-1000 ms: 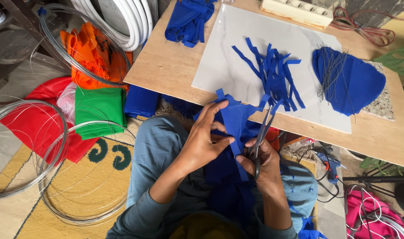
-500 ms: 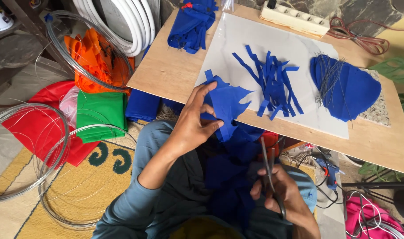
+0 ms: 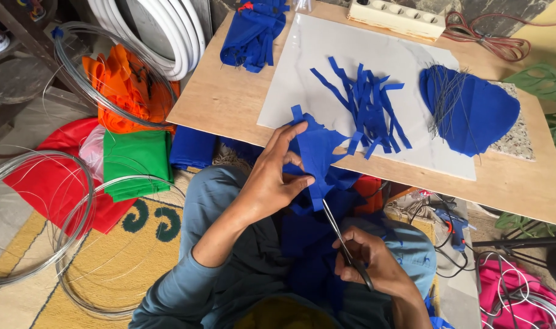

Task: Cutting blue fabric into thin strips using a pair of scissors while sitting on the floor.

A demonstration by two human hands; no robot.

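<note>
My left hand (image 3: 272,176) pinches a piece of blue cloth (image 3: 314,152) and holds it up over my lap, near the front edge of the low wooden table (image 3: 229,97). My right hand (image 3: 369,262) grips a pair of scissors (image 3: 342,237), blades pointing up toward the lower edge of that cloth. More blue fabric lies across my lap. On the white sheet (image 3: 327,61) rest a pile of cut blue strips (image 3: 366,106) and a rounded blue cloth piece (image 3: 473,109) with thin wires on it.
A blue cloth heap (image 3: 253,30) and a white power strip (image 3: 397,15) lie at the table's back. Orange (image 3: 126,85), green (image 3: 138,161) and red (image 3: 46,183) fabrics, wire coils (image 3: 28,219) and white tubing (image 3: 150,24) sit on the floor at left. A glue gun (image 3: 451,225) lies at right.
My left hand has lifted the blue cloth up and away toward the table. My right hand with the scissors has dropped lower and come apart from the cloth.
</note>
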